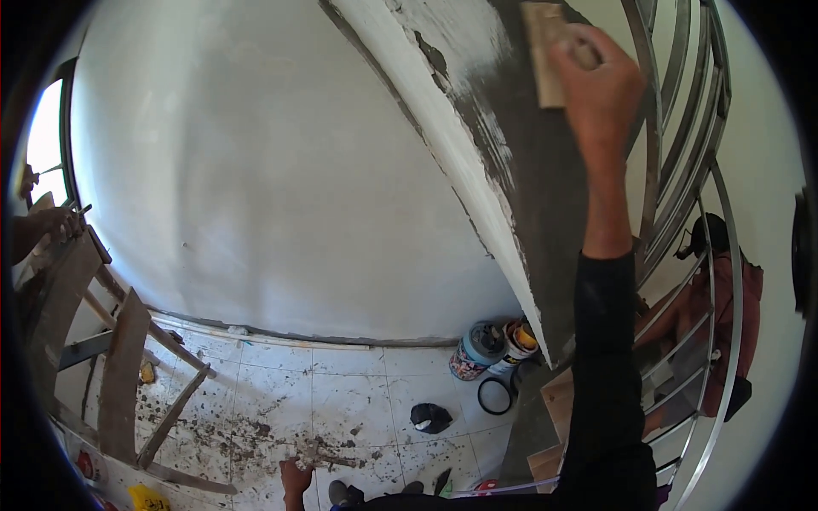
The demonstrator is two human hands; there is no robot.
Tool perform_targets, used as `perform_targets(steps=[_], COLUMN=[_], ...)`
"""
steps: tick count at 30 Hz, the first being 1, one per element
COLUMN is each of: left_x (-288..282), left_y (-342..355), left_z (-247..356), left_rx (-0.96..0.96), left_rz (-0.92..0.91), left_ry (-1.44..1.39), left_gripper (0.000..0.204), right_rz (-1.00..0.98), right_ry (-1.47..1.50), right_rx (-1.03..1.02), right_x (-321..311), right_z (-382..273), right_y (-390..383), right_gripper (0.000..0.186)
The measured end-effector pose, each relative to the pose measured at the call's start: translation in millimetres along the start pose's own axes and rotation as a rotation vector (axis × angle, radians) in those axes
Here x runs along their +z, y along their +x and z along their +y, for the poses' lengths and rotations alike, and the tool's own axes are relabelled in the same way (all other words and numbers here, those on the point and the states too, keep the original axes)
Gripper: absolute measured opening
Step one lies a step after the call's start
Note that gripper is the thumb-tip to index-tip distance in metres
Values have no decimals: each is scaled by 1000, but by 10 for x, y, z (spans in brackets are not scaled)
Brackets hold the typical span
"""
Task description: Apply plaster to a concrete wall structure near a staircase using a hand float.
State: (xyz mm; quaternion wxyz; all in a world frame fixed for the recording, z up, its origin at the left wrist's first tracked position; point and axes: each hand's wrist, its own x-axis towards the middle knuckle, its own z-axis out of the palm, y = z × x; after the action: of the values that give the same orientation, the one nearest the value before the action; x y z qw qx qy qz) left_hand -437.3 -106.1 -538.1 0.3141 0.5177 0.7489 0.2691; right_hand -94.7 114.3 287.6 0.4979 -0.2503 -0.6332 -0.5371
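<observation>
My right hand (596, 81) is closed on the grip of a tan wooden float (542, 60), raised against the dark, freshly coated underside of the sloping stair structure (554, 187). Streaky white patches and a pale, rough-edged band (477, 196) run along that surface. My left hand (296, 479) is low at the bottom, its fingers closed round something spattered with plaster that I cannot make out against the messy floor.
Another person's hand (60, 228) is on wooden scaffolding or a ladder (123, 375) at left. A person in maroon (741, 315) is behind curved metal railings (711, 196) at right. Buckets (473, 353), a black bag (430, 417) and debris lie on white tiles (345, 379) below a plastered wall (281, 170).
</observation>
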Motion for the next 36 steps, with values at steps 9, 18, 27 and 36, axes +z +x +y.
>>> perform_targets(steps=[9,18,27,36], left_x=[187,435,285,279], left_y=[92,29,-130,-300], left_z=[113,255,252,-443], left_rx=[5,73,-19,-203], left_rz=[-144,-205,-202,-99], left_ry=[81,-43,-37,55], left_gripper=[55,61,60,55], right_rz=[88,31,139,155], right_ry=[60,122,-81,-40], right_rx=[171,33,-62,54], right_x=[118,250,402,387], right_z=[-83,-298,160,-18], right_y=[0,317,1443,1134], right_gripper=[27,22,21,21])
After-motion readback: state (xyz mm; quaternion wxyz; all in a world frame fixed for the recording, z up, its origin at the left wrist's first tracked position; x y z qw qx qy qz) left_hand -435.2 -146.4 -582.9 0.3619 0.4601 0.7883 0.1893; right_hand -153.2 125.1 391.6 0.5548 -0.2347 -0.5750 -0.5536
